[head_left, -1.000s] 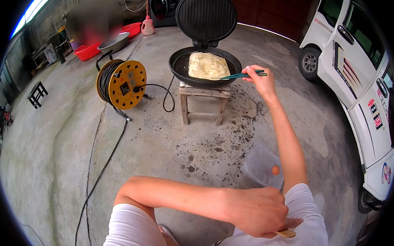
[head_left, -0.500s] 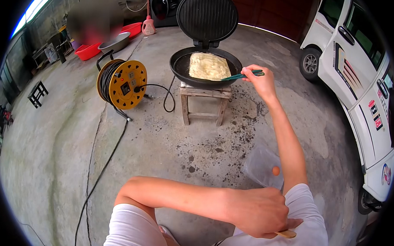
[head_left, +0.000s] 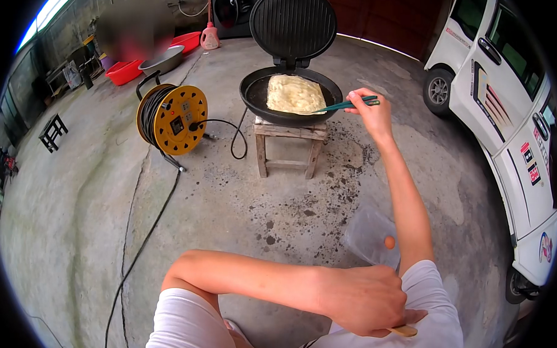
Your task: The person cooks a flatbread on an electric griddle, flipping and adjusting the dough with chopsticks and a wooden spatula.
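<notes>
My right hand [head_left: 367, 112] is stretched forward, its fingers pinching dark green chopsticks [head_left: 337, 106]. Their tips reach the lower right edge of a pale, thick flatbread [head_left: 295, 93], which lies in the black round pan of an electric griddle [head_left: 259, 107]. The griddle's ribbed lid [head_left: 293, 25] stands raised behind the pan. Across my lap, my left hand [head_left: 366, 300] is closed around a wooden-handled tool [head_left: 404, 331]. Only the rounded tan end shows; the rest is hidden under my hand.
A low wooden stool [head_left: 289, 134] carries the griddle. Left of it stands a yellow cable reel [head_left: 181, 119], its black cord [head_left: 147, 240] trailing over the concrete. A clear plastic bag [head_left: 369, 235] with an orange-brown round thing [head_left: 389, 242] lies near my right leg. A white vehicle [head_left: 503, 105] is at right.
My right hand has shifted slightly to the right, and the rear ends of the chopsticks sit a little higher. My left hand and the flatbread look the same.
</notes>
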### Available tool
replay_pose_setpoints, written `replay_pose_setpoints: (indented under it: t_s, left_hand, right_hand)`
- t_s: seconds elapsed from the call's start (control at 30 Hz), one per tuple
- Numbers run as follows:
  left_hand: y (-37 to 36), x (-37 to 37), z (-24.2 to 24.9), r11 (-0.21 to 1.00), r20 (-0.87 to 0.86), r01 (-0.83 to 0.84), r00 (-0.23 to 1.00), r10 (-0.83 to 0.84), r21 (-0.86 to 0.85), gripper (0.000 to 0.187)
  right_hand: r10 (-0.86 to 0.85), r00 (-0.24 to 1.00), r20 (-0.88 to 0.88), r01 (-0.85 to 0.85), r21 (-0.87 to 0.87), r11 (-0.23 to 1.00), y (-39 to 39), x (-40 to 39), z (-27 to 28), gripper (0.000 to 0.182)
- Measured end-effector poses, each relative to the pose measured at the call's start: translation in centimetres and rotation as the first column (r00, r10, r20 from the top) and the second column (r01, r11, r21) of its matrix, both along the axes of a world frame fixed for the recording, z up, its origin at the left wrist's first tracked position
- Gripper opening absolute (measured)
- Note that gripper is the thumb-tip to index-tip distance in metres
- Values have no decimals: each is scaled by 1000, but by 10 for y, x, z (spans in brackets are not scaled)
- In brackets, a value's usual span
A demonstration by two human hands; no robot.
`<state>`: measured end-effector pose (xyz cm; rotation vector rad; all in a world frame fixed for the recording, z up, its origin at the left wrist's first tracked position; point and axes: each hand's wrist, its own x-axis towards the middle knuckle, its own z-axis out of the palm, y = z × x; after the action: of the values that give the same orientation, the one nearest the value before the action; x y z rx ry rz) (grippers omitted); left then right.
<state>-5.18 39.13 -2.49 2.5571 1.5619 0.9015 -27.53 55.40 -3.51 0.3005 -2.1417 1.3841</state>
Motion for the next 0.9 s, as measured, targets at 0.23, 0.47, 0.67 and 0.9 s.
replay_pose_setpoints:
  t_s: [0.23,0.47,0.67,0.9]
  left_hand:
    - [-3,0,-1,999,30,-40,999,40,-3,52]
    - [-1,0,-1,1000,9,-5,1000,5,5,55]
    - [0,0,-2,1000,19,6,1000,-6,16,55]
    - [-3,2,1,998,40,-57,998,58,-27,51]
  right_hand:
    - [-35,999,40,32,90,995,2,-6,-6,22]
    - [-15,1000,-18,15,-7,1000,6,-7,-9,21]
    - [-11,1000,-29,10,-19,1000,4,-4,-9,22]
    - [-30,999,-12,29,-18,999,7,-6,-12,22]
